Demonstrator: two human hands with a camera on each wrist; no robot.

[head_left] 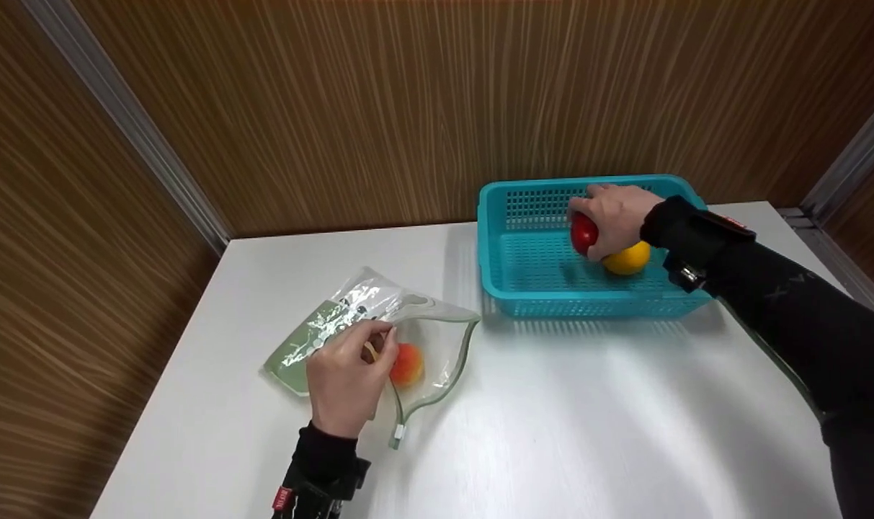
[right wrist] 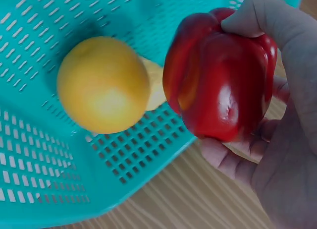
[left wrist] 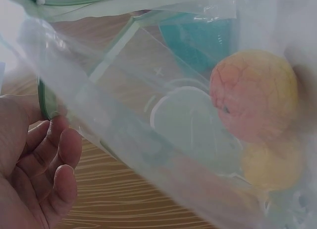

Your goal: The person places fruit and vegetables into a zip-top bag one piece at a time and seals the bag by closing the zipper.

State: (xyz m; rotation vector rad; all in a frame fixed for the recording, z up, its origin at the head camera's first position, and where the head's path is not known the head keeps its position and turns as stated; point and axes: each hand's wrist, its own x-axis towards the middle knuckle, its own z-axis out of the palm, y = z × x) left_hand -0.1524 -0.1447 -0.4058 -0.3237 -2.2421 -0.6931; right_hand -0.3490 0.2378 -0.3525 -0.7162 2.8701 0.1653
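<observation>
My left hand (head_left: 351,375) pinches the green-edged rim of a clear zip bag (head_left: 451,339) lying on the table, its mouth spread open to the right. Inside the bag is a red-and-yellow peach-like fruit (left wrist: 255,95), with something yellow below it, blurred through the plastic. My right hand (head_left: 620,216) grips a red bell pepper (right wrist: 223,80) between thumb and fingers, within the turquoise basket (head_left: 537,295). A round orange-yellow fruit (right wrist: 104,85) sits in the basket beside the pepper. Partly hidden behind that fruit is a pale yellow thing (right wrist: 156,85).
The white table (head_left: 552,432) meets a wood-grain panel (head_left: 379,115) behind the basket. Another panel (head_left: 69,216) stands along the left. The bag's white slider (head_left: 399,432) lies at its near corner, and its green printed part (head_left: 296,367) extends left.
</observation>
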